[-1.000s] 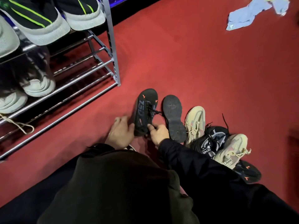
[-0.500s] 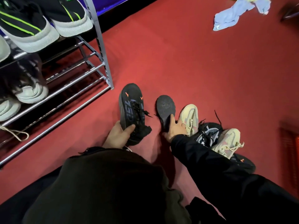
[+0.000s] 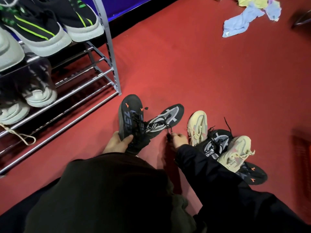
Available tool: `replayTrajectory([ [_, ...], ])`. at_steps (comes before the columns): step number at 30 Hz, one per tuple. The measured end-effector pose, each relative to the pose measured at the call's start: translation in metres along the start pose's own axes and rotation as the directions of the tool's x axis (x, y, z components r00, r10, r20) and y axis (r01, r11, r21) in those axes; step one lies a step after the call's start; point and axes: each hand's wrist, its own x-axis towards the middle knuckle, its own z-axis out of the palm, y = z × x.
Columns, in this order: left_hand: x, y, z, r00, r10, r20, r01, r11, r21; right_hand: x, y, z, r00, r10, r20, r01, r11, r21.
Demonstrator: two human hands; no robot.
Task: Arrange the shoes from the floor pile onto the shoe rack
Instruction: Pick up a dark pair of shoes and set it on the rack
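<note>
My left hand point(image 3: 117, 144) grips the heel of a black shoe with orange marks point(image 3: 130, 113), toe pointing away, just off the rack's front corner. My right hand point(image 3: 177, 140) pinches the lace of a black shoe with a grey-white pattern point(image 3: 165, 119), which lies upright beside the first. The floor pile to the right holds a cream shoe point(image 3: 197, 122), another patterned black shoe point(image 3: 217, 143), a second cream shoe point(image 3: 235, 153) and a black shoe with orange marks point(image 3: 252, 176) underneath. The metal shoe rack point(image 3: 111, 71) stands at the left.
On the rack's upper shelf sit black shoes with green stripes point(image 3: 42, 29); white-soled shoes point(image 3: 40, 96) stand on a lower shelf. A loose lace point(image 3: 18, 135) hangs over the front bars. Crumpled blue and yellow cloth point(image 3: 249, 15) lies on the red carpet far right.
My right hand turned the sole-up black shoe over, so its patterned top faces up, and now pinches its lace. My left hand still holds the orange-marked shoe.
</note>
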Motion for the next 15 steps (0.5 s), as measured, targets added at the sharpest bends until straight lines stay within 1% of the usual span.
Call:
replayTrajectory([
  [1,-0.001,0.000,-0.002,1.000,-0.005,0.018,0.005,1.000,0.003,-0.016,-0.011,0.004,1.000,-0.028,0.002,0.028,0.999,-0.018],
  [2,0.001,0.000,-0.004,0.999,-0.002,0.045,0.002,1.000,0.010,-0.052,-0.034,0.002,0.996,-0.085,0.015,0.086,0.995,-0.046],
  [4,0.003,0.006,-0.002,0.996,0.007,0.093,-0.012,0.999,0.050,-0.073,-0.048,-0.005,0.982,-0.182,0.053,0.186,0.978,-0.093],
  [6,0.008,0.014,0.006,0.985,0.032,0.167,-0.051,0.992,0.113,-0.086,-0.052,-0.023,0.972,-0.228,0.063,0.233,0.966,-0.108],
  [9,0.013,0.031,0.040,0.944,0.080,0.319,-0.138,0.977,0.164,-0.105,-0.043,-0.068,0.957,-0.288,-0.038,0.278,0.946,-0.164],
  [11,0.012,0.042,0.065,0.900,0.119,0.420,-0.211,0.961,0.179,-0.114,-0.031,-0.108,0.925,-0.335,-0.180,0.296,0.931,-0.212],
  [12,0.010,0.048,0.077,0.875,0.141,0.464,-0.249,0.951,0.181,-0.123,-0.027,-0.131,0.893,-0.353,-0.280,0.301,0.930,-0.213],
  [13,0.005,0.054,0.088,0.850,0.147,0.505,-0.269,0.947,0.178,-0.123,-0.015,-0.155,0.847,-0.329,-0.417,0.275,0.943,-0.185],
  [14,0.002,0.058,0.097,0.825,0.157,0.543,-0.291,0.942,0.170,-0.125,-0.004,-0.177,0.785,-0.253,-0.565,0.224,0.967,-0.122],
  [15,-0.003,0.062,0.105,0.800,0.163,0.578,-0.313,0.935,0.169,-0.119,0.012,-0.200,0.711,-0.107,-0.695,0.145,0.989,-0.004],
])
